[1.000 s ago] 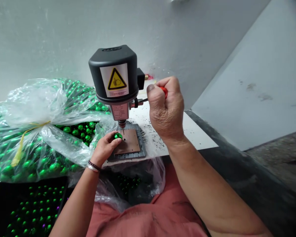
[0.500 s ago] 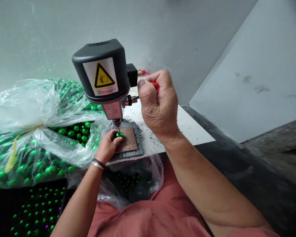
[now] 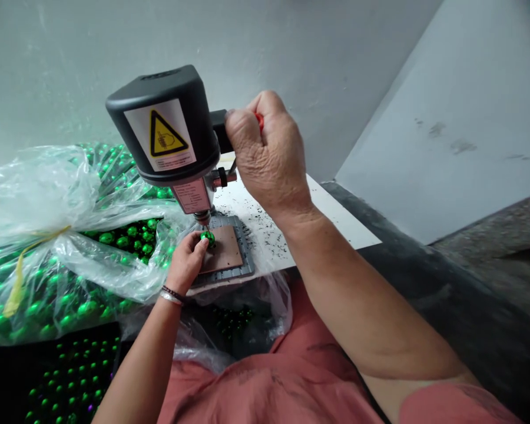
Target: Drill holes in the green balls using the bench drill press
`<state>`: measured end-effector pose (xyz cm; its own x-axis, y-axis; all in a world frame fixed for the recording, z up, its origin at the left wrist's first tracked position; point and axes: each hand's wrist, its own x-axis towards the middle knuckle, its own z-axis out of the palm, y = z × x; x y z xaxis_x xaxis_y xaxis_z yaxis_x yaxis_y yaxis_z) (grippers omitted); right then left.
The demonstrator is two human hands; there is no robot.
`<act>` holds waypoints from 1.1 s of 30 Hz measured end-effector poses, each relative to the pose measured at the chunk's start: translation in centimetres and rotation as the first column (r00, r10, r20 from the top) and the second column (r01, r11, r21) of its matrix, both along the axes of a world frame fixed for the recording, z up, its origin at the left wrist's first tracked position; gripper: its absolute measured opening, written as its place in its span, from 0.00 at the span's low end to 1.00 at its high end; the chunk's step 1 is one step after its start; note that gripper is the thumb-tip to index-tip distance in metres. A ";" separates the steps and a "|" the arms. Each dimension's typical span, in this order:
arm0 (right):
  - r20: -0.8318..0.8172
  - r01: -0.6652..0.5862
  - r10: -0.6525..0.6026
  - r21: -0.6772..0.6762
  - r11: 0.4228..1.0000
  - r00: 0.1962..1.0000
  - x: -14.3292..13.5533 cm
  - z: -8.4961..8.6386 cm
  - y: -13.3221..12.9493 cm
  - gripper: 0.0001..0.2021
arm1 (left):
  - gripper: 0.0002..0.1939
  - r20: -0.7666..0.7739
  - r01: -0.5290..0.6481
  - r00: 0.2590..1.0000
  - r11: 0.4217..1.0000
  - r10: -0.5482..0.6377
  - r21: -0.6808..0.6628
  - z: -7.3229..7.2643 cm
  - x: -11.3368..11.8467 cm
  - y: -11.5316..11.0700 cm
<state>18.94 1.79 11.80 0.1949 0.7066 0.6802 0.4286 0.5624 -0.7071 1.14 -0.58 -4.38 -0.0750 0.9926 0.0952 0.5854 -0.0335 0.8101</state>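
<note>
My left hand (image 3: 186,259) pinches a shiny green ball (image 3: 208,238) between thumb and fingers. The ball rests on a brown board (image 3: 227,250) that lies on the grey base plate (image 3: 246,253) of a bench drill press (image 3: 159,135). Directly above the ball is the chuck (image 3: 202,218), its thin bit reaching down to the ball's top; whether it has gone in I cannot tell. Beside the motor housing, my right hand (image 3: 267,156) is closed around the red knob (image 3: 259,121) of the feed lever, mostly covered by the fingers.
A large clear plastic bag (image 3: 70,200) full of green balls, tied with yellow string, lies left of the drill. Dark shavings litter the white tabletop (image 3: 331,218). Lower left, more green balls show in a dark container (image 3: 66,383). A wall (image 3: 269,53) stands behind.
My right hand has risen with the lever knob relative to the drill. The left hand still holds the ball under the bit. The whole view has shifted slightly.
</note>
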 end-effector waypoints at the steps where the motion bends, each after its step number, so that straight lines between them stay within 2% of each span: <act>1: 0.002 0.004 -0.004 -0.011 1.000 1.000 0.0 0.0 0.0 0.15 | 0.16 -0.014 -0.007 1.000 1.000 0.007 0.013 -0.1 0.1 0.1; 9: -0.005 -0.004 0.004 0.007 1.000 1.000 0.0 0.2 -0.1 0.16 | 0.15 -0.010 0.007 1.000 1.000 -0.007 -0.014 0.2 0.8 -0.3; 14: 0.001 0.008 -0.008 -0.014 1.000 1.000 -0.1 0.2 -0.2 0.16 | 0.15 -0.030 -0.031 0.999 0.999 0.032 0.035 -0.7 1.0 -0.1; 18: -0.023 -0.037 0.038 0.038 0.999 0.999 0.0 -0.1 -0.2 0.15 | 0.16 -0.112 -0.037 0.993 0.996 0.046 0.080 -1.2 0.9 -0.2; 21: -0.034 -0.048 0.050 0.068 0.997 0.998 0.1 -0.3 -0.3 0.15 | 0.19 -0.252 -0.028 0.967 0.996 0.047 0.081 -1.1 1.0 -0.5; 24: -0.046 -0.053 0.057 0.088 0.995 0.997 0.1 -0.8 -0.7 0.16 | 0.22 -0.377 -0.072 0.920 0.992 0.108 0.108 -1.1 1.3 -0.9; 28: -0.074 -0.087 0.092 0.069 0.994 0.993 -0.1 -1.8 -1.5 0.12 | 0.20 -0.452 -0.097 0.876 0.980 0.167 0.174 -1.2 1.6 -1.1; 33: -0.052 0.007 -0.003 0.077 0.997 0.999 -0.1 -3.6 -2.6 0.10 | 0.20 -0.456 -0.068 0.878 0.981 0.145 0.181 -1.3 1.5 -1.2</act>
